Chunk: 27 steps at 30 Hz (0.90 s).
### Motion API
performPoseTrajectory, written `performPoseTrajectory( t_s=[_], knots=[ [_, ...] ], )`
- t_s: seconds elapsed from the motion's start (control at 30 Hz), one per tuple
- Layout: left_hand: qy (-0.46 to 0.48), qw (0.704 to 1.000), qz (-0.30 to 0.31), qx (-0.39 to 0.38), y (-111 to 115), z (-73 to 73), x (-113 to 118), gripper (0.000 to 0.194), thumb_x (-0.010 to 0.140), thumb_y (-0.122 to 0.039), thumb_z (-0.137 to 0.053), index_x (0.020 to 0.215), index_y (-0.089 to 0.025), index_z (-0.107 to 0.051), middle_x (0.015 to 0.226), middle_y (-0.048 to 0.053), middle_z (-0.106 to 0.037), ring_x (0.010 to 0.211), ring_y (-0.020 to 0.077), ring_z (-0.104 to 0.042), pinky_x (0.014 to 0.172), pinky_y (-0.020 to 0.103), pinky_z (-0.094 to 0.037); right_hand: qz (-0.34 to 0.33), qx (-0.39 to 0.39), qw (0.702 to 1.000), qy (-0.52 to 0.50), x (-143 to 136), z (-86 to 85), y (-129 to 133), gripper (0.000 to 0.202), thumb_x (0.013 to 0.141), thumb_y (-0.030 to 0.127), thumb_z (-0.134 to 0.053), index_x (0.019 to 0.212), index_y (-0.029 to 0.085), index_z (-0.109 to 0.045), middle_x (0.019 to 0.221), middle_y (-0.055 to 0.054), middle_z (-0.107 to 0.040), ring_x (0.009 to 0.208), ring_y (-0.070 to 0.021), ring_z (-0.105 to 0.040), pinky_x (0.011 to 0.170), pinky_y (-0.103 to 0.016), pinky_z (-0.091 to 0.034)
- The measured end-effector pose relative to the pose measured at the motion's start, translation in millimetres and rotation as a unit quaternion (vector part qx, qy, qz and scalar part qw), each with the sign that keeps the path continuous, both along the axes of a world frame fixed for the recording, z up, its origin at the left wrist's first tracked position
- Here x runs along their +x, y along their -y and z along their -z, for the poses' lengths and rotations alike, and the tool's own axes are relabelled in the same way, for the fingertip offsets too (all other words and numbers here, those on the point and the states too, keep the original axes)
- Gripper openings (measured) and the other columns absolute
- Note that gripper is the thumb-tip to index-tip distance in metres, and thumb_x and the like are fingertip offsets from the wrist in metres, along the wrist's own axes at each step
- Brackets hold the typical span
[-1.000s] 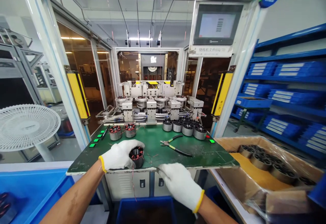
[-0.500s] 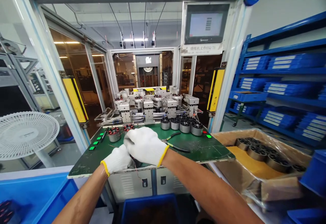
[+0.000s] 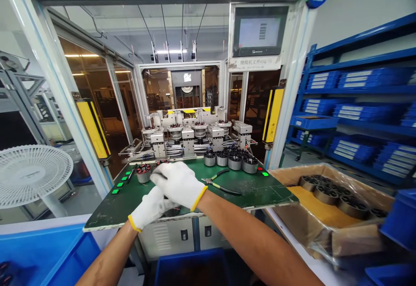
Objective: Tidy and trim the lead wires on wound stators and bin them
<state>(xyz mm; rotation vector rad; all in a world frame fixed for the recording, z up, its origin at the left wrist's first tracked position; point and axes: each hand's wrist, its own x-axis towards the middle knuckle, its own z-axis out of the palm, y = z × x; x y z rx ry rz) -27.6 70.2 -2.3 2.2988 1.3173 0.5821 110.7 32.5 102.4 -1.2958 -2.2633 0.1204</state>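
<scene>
My left hand (image 3: pixel 148 208), in a white glove, is closed near the front edge of the green table (image 3: pixel 260 190), against a round metal part (image 3: pixel 173 211) mostly hidden under my hands. Just above and partly over it, my right hand (image 3: pixel 177 184), also gloved, has its fingers pressed together; what they hold, if anything, is hidden. A stator with red windings (image 3: pixel 143 173) stands behind my hands to the left. To the right lie open pliers with green and black handles (image 3: pixel 221 182). Several grey stators with black tops (image 3: pixel 234 160) stand behind the pliers.
A machine with metal clamps (image 3: pixel 188 141) stands along the table's back, between yellow posts (image 3: pixel 94 129). Right of the table is a carton (image 3: pixel 325 229) of stators; at the lower left, a blue bin (image 3: pixel 42 251). A white fan (image 3: pixel 32 175) stands left.
My right hand has moved slightly left and its fingers have shifted over my left hand. My left hand has turned and risen a little. The view has shifted slightly.
</scene>
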Motion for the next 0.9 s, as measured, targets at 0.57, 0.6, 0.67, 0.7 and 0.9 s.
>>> performPoseTrajectory(
  t_s=[0.57, 0.6, 0.67, 0.7, 0.9],
  knots=[
    [0.132, 0.987, 0.009, -0.089, 2, 0.0, -11, 0.065, 0.061, -0.028, -0.068, 0.123, -0.022, -0.050, 0.110, 0.003, -0.063, 0.099, 0.0230, -0.059, 0.089, 0.033, -0.046, 0.005, 0.037, 0.966, 0.255, 57, 59.1, 20, 0.027, 0.090, 0.033, -0.045, 0.086, 0.021, -0.069, 0.080, -0.007, -0.067, 0.075, -0.0218, -0.062, 0.061, -0.029, -0.040],
    [0.137, 0.986, 0.011, -0.091, 3, -1.8, -11, 0.064, 0.062, -0.030, -0.068, 0.123, -0.021, -0.051, 0.110, 0.003, -0.063, 0.099, 0.0232, -0.059, 0.090, 0.033, -0.045, 0.011, 0.047, 0.964, 0.263, 58, 57.9, 13, 0.026, 0.089, 0.031, -0.046, 0.085, 0.020, -0.069, 0.080, -0.008, -0.067, 0.075, -0.0222, -0.062, 0.061, -0.030, -0.040],
    [0.136, 0.987, 0.013, -0.089, 4, -5.3, -9, 0.061, 0.064, -0.033, -0.069, 0.121, -0.021, -0.052, 0.109, 0.003, -0.063, 0.099, 0.0232, -0.059, 0.090, 0.033, -0.045, 0.029, 0.064, 0.959, 0.275, 58, 56.4, -1, 0.022, 0.087, 0.028, -0.048, 0.081, 0.019, -0.067, 0.079, -0.008, -0.066, 0.076, -0.0235, -0.061, 0.060, -0.030, -0.040],
    [0.132, 0.987, 0.015, -0.087, 5, -6.8, -8, 0.059, 0.064, -0.033, -0.068, 0.120, -0.021, -0.053, 0.108, 0.003, -0.064, 0.098, 0.0229, -0.059, 0.090, 0.033, -0.045, 0.038, 0.073, 0.957, 0.279, 56, 56.2, -6, 0.020, 0.086, 0.026, -0.049, 0.080, 0.018, -0.066, 0.079, -0.008, -0.065, 0.076, -0.0243, -0.061, 0.060, -0.031, -0.040],
    [0.164, 0.983, 0.030, -0.077, 4, -5.3, 1, 0.046, 0.067, -0.024, -0.061, 0.113, -0.018, -0.057, 0.098, 0.001, -0.066, 0.086, 0.0183, -0.061, 0.078, 0.029, -0.048, 0.087, 0.118, 0.961, 0.234, 47, 64.4, 4, 0.020, 0.088, 0.018, -0.043, 0.090, 0.019, -0.063, 0.084, -0.008, -0.062, 0.079, -0.0238, -0.060, 0.063, -0.033, -0.041]
  ],
)
